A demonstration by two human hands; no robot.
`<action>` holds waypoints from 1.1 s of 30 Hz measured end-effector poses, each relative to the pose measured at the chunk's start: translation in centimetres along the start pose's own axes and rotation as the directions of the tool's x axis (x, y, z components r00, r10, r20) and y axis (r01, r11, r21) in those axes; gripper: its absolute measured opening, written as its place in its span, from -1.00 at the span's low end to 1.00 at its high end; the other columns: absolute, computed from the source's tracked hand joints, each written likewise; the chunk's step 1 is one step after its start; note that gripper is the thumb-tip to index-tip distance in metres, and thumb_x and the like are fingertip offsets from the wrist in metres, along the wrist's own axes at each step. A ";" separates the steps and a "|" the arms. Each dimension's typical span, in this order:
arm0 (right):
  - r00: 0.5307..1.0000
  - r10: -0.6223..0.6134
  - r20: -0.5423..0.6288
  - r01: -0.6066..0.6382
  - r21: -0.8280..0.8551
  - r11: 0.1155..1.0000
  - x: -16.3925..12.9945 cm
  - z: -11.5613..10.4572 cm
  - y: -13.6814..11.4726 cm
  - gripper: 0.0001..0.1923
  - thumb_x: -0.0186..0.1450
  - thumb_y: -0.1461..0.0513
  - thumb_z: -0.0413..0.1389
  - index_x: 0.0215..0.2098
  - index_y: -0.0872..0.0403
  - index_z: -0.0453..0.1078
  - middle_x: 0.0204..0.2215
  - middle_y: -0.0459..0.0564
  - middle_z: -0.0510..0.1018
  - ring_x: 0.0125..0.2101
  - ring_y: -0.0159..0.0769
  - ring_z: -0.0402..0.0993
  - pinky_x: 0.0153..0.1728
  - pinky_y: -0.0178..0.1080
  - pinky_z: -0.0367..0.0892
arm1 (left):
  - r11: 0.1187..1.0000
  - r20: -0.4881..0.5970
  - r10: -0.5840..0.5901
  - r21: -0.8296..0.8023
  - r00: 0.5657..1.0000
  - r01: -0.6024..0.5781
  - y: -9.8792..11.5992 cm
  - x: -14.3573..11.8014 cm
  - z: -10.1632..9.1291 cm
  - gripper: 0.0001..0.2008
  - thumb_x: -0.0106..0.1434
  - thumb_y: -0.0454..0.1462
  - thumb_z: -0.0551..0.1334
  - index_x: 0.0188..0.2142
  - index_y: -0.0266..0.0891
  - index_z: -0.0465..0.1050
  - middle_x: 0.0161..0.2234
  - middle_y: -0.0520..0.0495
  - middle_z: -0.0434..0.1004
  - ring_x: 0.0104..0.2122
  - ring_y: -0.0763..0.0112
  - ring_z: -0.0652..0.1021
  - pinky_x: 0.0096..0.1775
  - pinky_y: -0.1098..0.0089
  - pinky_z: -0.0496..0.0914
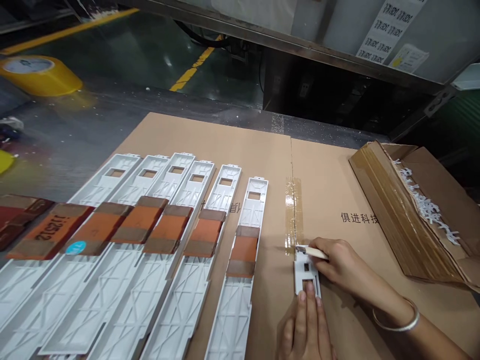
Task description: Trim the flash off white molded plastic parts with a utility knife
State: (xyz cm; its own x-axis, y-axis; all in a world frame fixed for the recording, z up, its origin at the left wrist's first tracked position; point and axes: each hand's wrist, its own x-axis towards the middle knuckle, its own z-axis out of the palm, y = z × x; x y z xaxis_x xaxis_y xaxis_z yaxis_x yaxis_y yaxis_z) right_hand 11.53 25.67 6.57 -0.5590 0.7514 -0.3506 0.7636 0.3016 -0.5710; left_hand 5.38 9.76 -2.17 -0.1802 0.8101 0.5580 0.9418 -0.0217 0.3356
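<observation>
My right hand (343, 262), a metal bangle on its wrist, pinches a slim cream-coloured hand tool (315, 252). The tool's dark tip touches the far end of a white plastic panel (299, 272); I cannot make out its kind. My left hand (309, 330) lies with fingers stretched out over the same panel, pressing it against the cardboard. Much of the panel is hidden under this hand. To the left, several long white ribbed panels (234, 300) lie side by side. Across them rest orange-and-brown blocks (243, 252), one per panel where visible.
A cardboard sheet (262, 150) with a strip of clear tape covers the dark table. At right stands an open cardboard box (405, 230) holding small white plastic pieces (423, 200). A yellow tape roll (48, 80) sits at far left. Grey machinery (318, 25) borders the back.
</observation>
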 end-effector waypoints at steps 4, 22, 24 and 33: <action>0.999 0.009 -0.031 -0.005 0.113 0.994 -0.2 0.1 0.9 -0.83 0.19 0.38 -0.08 -0.40 0.07 0.30 -0.53 -0.17 0.45 -0.52 -0.44 0.34 -0.47 -0.40 0.22 | 1.000 -0.004 -0.013 -0.017 1.000 0.012 -0.1 0.1 0.1 -0.58 0.28 -0.24 -0.09 -0.14 -0.29 0.51 -0.10 -0.04 0.57 -0.05 0.38 0.44 -0.23 0.28 0.19; 0.977 0.199 -0.083 -0.197 0.023 0.980 1.0 1.1 0.1 -0.84 0.28 0.12 0.05 -0.40 0.03 0.27 -0.58 -0.13 0.45 -0.55 -0.34 0.32 -0.53 -0.33 0.07 | 0.999 0.015 -0.013 -0.050 1.000 0.014 -0.2 0.0 0.0 -0.57 0.32 -0.17 -0.09 -0.13 -0.31 0.49 -0.12 -0.08 0.59 -0.02 0.34 0.42 -0.22 0.26 0.21; 0.979 0.188 -0.074 -0.188 0.004 0.982 1.2 1.0 0.3 -0.80 0.31 0.14 0.00 -0.46 0.03 0.20 -0.58 -0.13 0.43 -0.55 -0.36 0.30 -0.52 -0.34 0.06 | 0.998 0.024 -0.020 -0.052 1.000 0.021 -0.1 0.0 0.0 -0.57 0.33 -0.16 -0.09 -0.12 -0.31 0.49 -0.12 -0.09 0.59 -0.02 0.34 0.42 -0.21 0.26 0.20; 0.980 0.180 -0.087 -0.181 -0.005 0.983 1.3 1.1 0.7 -0.80 0.29 0.14 -0.01 -0.46 0.02 0.19 -0.58 -0.11 0.42 -0.55 -0.33 0.30 -0.51 -0.32 0.05 | 0.985 0.114 0.045 -0.170 0.992 -0.025 -1.3 0.2 -0.8 -0.57 0.33 -0.13 -0.04 -0.03 -0.33 0.44 -0.01 -0.16 0.51 0.08 0.23 0.34 -0.07 0.24 0.22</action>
State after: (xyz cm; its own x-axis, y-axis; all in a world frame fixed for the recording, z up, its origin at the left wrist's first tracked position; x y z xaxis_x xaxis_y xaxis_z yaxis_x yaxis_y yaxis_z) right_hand 10.96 26.23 4.95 -0.3817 0.8417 -0.3818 0.8539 0.1632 -0.4942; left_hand 3.87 9.48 -1.92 -0.1037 0.8700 0.4821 0.8839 -0.1416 0.4457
